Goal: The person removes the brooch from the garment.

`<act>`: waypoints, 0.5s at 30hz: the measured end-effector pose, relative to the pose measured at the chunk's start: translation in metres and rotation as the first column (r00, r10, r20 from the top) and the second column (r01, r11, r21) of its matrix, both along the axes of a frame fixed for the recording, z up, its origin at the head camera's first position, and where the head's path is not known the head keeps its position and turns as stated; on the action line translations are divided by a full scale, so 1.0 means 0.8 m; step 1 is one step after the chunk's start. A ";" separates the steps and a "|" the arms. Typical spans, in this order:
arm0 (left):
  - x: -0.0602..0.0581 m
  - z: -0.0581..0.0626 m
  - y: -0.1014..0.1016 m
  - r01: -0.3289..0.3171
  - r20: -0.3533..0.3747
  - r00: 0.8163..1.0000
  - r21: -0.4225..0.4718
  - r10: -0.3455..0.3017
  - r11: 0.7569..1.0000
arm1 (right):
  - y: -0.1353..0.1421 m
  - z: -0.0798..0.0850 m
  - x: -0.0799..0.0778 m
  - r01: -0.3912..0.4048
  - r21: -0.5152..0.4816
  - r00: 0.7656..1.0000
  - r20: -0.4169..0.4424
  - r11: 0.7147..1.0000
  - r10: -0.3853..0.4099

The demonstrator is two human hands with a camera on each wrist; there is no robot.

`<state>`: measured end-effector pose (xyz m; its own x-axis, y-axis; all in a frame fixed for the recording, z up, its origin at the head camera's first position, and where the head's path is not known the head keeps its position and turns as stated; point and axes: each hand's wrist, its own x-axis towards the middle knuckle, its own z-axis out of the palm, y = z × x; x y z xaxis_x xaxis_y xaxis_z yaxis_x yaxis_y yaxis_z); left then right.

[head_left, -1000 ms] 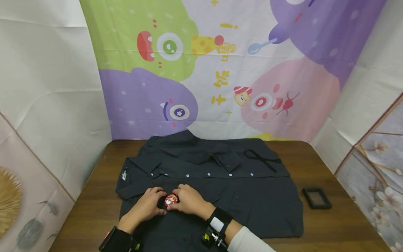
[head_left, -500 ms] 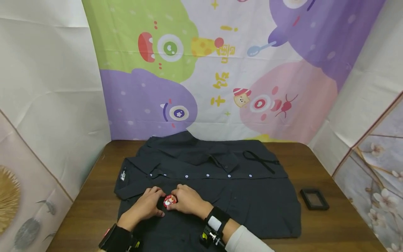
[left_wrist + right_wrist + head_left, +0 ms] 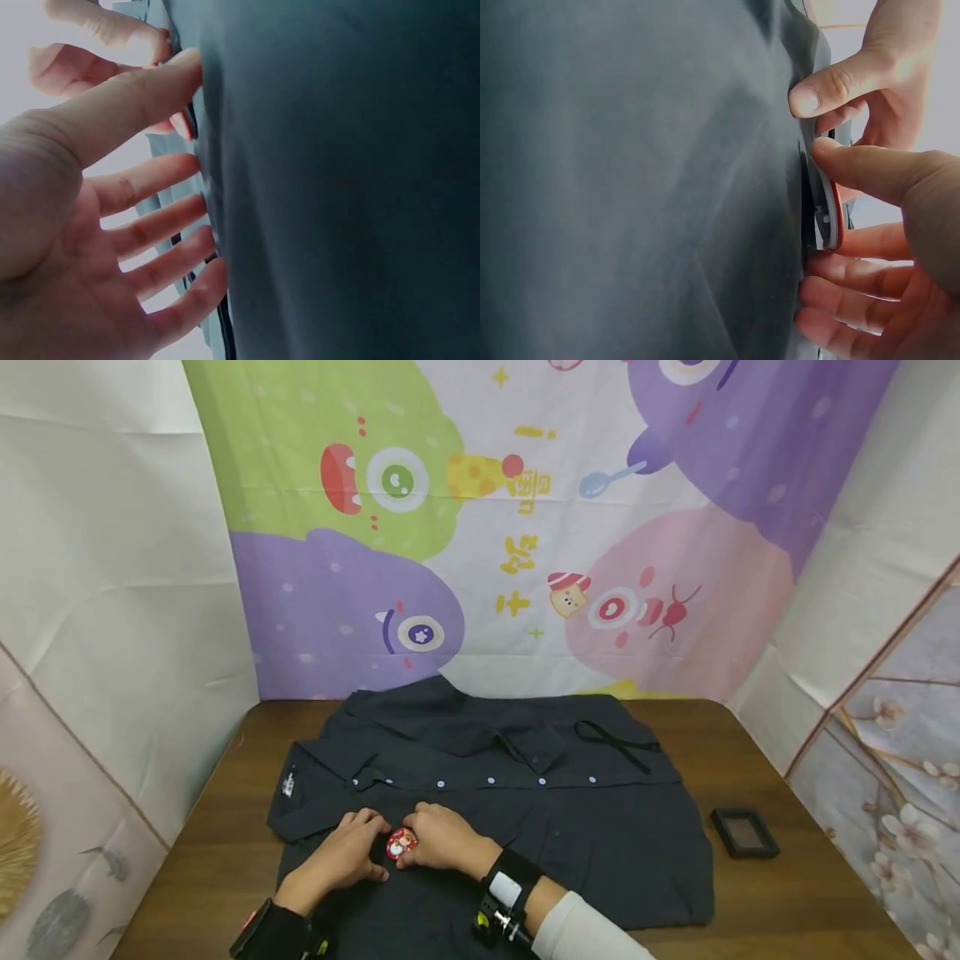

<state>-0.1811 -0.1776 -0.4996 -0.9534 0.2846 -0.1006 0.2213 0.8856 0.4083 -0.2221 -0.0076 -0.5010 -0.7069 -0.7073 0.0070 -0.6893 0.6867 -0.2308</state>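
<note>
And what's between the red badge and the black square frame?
In the head view, from the badge: the right hand, then dark shirt, then a narrow strip of wooden tabletop.

The round badge (image 3: pixel 401 843) is bright red with a pale-and-tan print, I think, but it's way too tiny to be sure. Shirt (image 3: pixel 600 852) is plain charcoal, nearly black, with whitish buttons (image 3: pixel 491 780). The table (image 3: pixel 795 910) is brown wood grain, the square frame (image 3: pixel 723 833) solid black, the sleeve (image 3: pixel 588 935) off-white. Loudest thing by far is the backdrop (image 3: pixel 517 643): green, purple and pink cartoon monsters plus yellow lettering on white.
</note>
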 end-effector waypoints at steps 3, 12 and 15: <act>0.001 0.000 -0.001 -0.010 -0.001 1.000 -0.006 0.010 1.000 | -0.001 -0.001 0.001 -0.011 -0.006 1.000 -0.013 1.000 0.010; 0.001 -0.002 0.002 -0.015 -0.064 0.998 -0.020 0.013 1.000 | -0.003 -0.003 0.002 -0.004 0.014 1.000 -0.021 1.000 0.004; 0.001 -0.001 0.004 -0.010 -0.083 0.996 -0.020 0.009 1.000 | -0.002 -0.002 0.002 0.005 0.021 1.000 -0.026 1.000 -0.005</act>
